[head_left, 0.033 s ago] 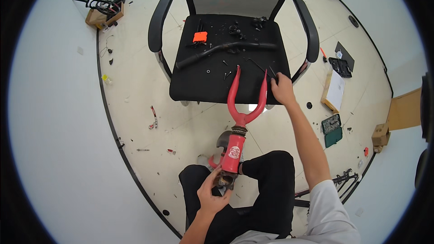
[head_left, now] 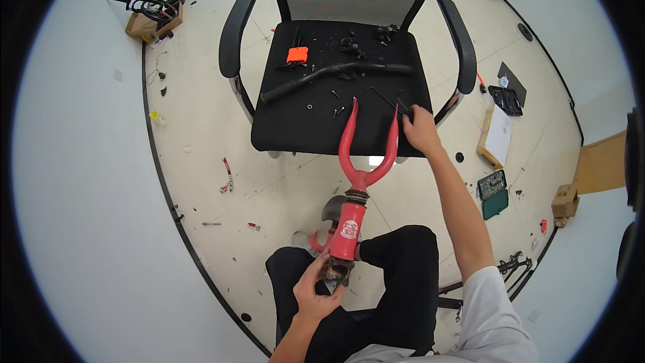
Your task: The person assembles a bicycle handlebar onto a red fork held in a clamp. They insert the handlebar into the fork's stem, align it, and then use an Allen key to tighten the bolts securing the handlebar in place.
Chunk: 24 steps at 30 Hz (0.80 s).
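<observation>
A red bicycle fork (head_left: 366,176) stretches from my lap to the chair, its two tips over the front of the black seat (head_left: 295,124). It joins a red head tube (head_left: 347,230) with a pale printed mark; a dark headset ring (head_left: 356,196) lies between them. My left hand (head_left: 317,296) grips the dark metal stem clamp (head_left: 338,273) at the near end. At the seat's front right, my right hand (head_left: 421,129) is closed beside the right fork tip, pinching a thin dark hex key (head_left: 403,109), partly hidden by the fingers. Another long hex key (head_left: 383,97) lies close by.
On the seat lie a black handlebar (head_left: 336,70), an orange tool holder (head_left: 297,54), dark metal parts (head_left: 351,45) and several small bolts. Armrests (head_left: 457,44) flank it. Right floor: an open green case (head_left: 495,203) and a white board (head_left: 496,136).
The thin hex key in my right hand has tilted slightly to the left. The fork has shifted a little to the right; my left hand keeps its grip.
</observation>
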### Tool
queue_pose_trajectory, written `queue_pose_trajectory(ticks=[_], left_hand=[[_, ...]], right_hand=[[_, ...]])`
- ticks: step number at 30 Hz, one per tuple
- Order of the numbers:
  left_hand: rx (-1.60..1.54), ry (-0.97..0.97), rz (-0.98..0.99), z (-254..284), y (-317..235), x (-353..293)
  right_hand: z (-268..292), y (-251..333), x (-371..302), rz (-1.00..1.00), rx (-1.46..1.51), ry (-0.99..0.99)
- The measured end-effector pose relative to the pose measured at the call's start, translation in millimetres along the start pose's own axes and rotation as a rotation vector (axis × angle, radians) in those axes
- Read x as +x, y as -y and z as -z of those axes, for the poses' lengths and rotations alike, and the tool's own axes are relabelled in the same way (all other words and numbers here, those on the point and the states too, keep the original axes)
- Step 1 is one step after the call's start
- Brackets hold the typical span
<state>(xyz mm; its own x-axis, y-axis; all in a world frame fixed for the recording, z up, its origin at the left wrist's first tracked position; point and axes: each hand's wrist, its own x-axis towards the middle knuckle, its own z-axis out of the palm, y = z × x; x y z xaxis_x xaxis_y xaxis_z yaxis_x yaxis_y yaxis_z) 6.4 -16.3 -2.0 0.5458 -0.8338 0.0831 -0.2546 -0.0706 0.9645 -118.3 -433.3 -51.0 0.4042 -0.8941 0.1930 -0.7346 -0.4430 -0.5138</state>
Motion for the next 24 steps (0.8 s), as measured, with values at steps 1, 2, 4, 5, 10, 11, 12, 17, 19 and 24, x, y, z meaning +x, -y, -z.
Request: queue_pose_trajectory(ticks=[1,2,4,5,10,11,12,17,19,24], left_hand=[[-0.045,-0.03,-0.014,-1.2,6.3,-1.8],[-0.004,-0.035,-0.063,-0.4,10.9,-2.8],[0.08,-0.041,-0.163,4.3,14.3,-2.1],[0.021,-0.064,-0.119,3.7,10.8,-1.3],[-0.064,-0.002,-0.111,9.5,13.7,3.6],[-0.087,0.002,-0.099,11.5,13.4,3.9],[-0.115,0.008,-0.084,12.7,11.7,2.9],[-0.099,0.063,-0.012,18.8,7.3,3.3],[-0.104,0.073,0.021,17.0,7.8,0.3],[-0.066,0.039,-0.013,15.9,12.1,-1.4]], right_hand=[[-2.0,-1.0,11.0,0.032,-0.032,-0.006],[0.8,6.4,21.9,0.068,-0.062,-0.005],[5.7,22.4,46.6,0.125,-0.118,-0.014],[4.8,36.1,59.8,0.159,-0.095,-0.034],[-22.2,80.5,123.5,0.395,-0.118,0.134],[-34.2,91.0,130.4,0.425,-0.14,0.203],[-47.2,99.3,131.0,0.337,-0.259,0.352],[-79.1,103.9,122.0,0.232,-0.432,0.192],[-77.9,101.9,128.8,0.203,-0.428,0.202],[-35.3,112.1,97.6,0.25,-0.022,-0.018]])
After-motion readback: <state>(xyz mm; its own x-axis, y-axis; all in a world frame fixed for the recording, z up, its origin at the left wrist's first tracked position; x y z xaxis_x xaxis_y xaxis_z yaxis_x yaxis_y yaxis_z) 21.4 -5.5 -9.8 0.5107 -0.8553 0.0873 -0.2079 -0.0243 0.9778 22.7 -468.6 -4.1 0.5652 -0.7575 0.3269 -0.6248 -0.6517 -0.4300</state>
